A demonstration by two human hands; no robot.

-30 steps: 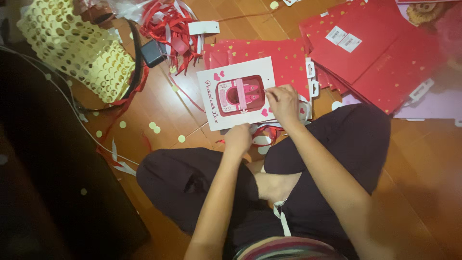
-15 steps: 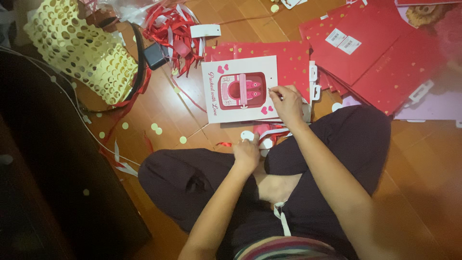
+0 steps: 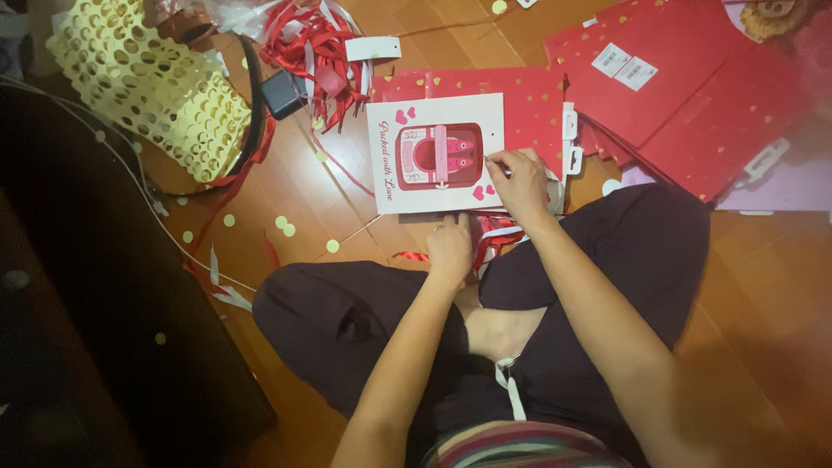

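right hand [image 3: 520, 180] pressing white card [image 3: 433, 152], red bags [image 3: 667, 78]

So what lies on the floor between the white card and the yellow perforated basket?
In the head view, mostly bare wooden floor with scattered yellow confetti dots separates the white card from the yellow basket.

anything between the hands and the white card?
Nothing visible. The right hand is already on the white card, fingers at its right edge. The left hand sits at the card's lower edge; actual contact is hard to tell. No ribbon or other card lies between.
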